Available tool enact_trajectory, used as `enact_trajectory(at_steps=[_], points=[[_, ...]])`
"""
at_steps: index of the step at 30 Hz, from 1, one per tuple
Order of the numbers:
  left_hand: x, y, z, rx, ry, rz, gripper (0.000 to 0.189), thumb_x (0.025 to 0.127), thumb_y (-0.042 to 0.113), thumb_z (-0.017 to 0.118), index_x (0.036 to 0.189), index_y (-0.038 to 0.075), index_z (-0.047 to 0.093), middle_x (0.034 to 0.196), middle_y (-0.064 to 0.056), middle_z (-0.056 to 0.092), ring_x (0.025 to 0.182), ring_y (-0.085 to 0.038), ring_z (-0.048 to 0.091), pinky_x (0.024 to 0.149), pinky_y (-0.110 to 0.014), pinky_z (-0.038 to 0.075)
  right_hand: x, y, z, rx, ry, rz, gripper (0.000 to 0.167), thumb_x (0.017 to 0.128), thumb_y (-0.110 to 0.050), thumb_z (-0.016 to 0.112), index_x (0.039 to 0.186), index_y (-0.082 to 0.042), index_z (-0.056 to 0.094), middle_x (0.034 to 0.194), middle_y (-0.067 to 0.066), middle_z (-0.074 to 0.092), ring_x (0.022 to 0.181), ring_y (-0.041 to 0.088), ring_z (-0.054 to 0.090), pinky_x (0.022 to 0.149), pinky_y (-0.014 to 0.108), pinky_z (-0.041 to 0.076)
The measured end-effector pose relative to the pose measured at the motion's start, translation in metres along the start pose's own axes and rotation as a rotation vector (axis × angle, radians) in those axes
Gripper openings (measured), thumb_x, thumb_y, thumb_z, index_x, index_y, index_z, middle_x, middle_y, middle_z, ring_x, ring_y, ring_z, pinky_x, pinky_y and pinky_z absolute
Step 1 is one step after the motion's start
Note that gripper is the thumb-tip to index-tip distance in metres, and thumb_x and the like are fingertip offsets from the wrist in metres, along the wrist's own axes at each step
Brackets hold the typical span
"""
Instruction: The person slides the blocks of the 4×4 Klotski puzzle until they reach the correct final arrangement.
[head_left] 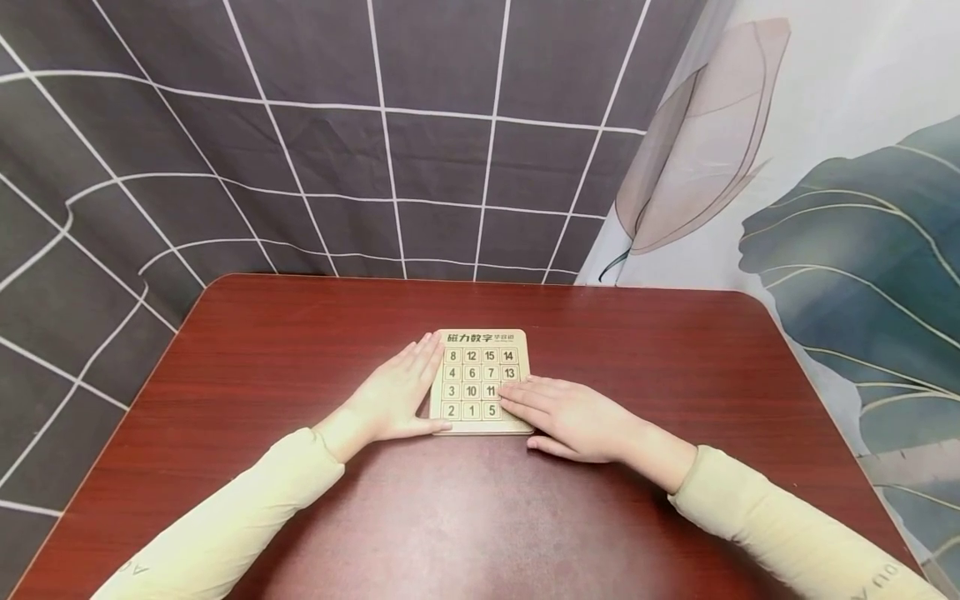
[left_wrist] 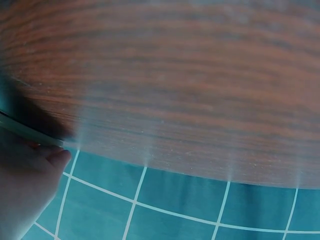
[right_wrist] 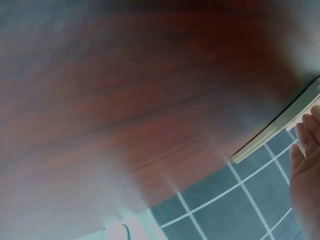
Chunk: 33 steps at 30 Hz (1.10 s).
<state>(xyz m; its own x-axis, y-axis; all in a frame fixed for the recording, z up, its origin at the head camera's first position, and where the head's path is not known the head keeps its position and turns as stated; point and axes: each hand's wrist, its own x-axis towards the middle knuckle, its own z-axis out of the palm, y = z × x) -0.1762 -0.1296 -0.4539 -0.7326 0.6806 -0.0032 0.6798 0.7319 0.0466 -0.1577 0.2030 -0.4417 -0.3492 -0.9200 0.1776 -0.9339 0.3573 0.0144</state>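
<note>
Left hand (head_left: 395, 393), right hand (head_left: 576, 417) — both straight-fingered on the number puzzle (head_left: 480, 338) toward the far edge of the table (head_left: 322, 329) — tiles (head_left: 472, 373) look unsorted!

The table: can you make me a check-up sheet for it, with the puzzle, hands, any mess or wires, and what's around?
Surface: red-brown table, shiny near the front.
Job's things: number puzzle on the table; top row 8, 12, 15, 14.
Clutter: nothing seen.
Grippers: left hand touches the puzzle's left side; right hand rests over its right side, hiding some tiles.
Cables: nothing seen.
Surroundings: checked cloth behind, leaf-print cloth at right.
</note>
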Motion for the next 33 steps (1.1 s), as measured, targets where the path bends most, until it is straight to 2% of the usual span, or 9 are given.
enact_trajectory(at_steps=[7,16,26,33], points=[[0.001,0.001,-0.001,-0.007,-0.004,0.01,0.113,0.093,0.069,0.063,0.162,-0.013,0.027,0.172,-0.031,0.024,0.162,-0.041,0.027,0.134,-0.048,0.029,-0.008,0.011,0.002,0.0,0.004,0.051,0.061,0.1,-0.034,0.071,0.151,-0.003,0.058,0.156,0.012,0.06,0.147,0.024,0.056,0.122,0.048,0.047],[-0.001,0.0,-0.001,-0.008,-0.001,0.003,0.114,0.093,0.069,0.063,0.162,-0.013,0.027,0.172,-0.031,0.023,0.163,-0.042,0.026,0.134,-0.048,0.029,-0.011,0.007,0.003,-0.003,-0.005,0.046,0.061,0.101,-0.035,0.07,0.151,-0.003,0.058,0.157,0.011,0.059,0.148,0.024,0.055,0.123,0.047,0.046],[-0.001,0.0,-0.001,-0.003,0.0,-0.002,0.113,0.093,0.069,0.063,0.161,-0.014,0.028,0.172,-0.031,0.025,0.162,-0.041,0.027,0.134,-0.048,0.029,-0.018,-0.006,0.005,-0.018,0.003,0.002,0.061,0.101,-0.037,0.07,0.151,-0.003,0.058,0.157,0.011,0.059,0.147,0.023,0.056,0.121,0.047,0.049],[0.0,0.0,-0.001,0.001,-0.003,-0.003,0.114,0.093,0.07,0.062,0.161,-0.014,0.028,0.171,-0.032,0.026,0.162,-0.042,0.028,0.134,-0.048,0.029,-0.014,0.0,0.003,-0.012,0.001,0.013,0.061,0.101,-0.036,0.07,0.151,-0.004,0.058,0.157,0.01,0.059,0.148,0.023,0.055,0.123,0.047,0.046]])
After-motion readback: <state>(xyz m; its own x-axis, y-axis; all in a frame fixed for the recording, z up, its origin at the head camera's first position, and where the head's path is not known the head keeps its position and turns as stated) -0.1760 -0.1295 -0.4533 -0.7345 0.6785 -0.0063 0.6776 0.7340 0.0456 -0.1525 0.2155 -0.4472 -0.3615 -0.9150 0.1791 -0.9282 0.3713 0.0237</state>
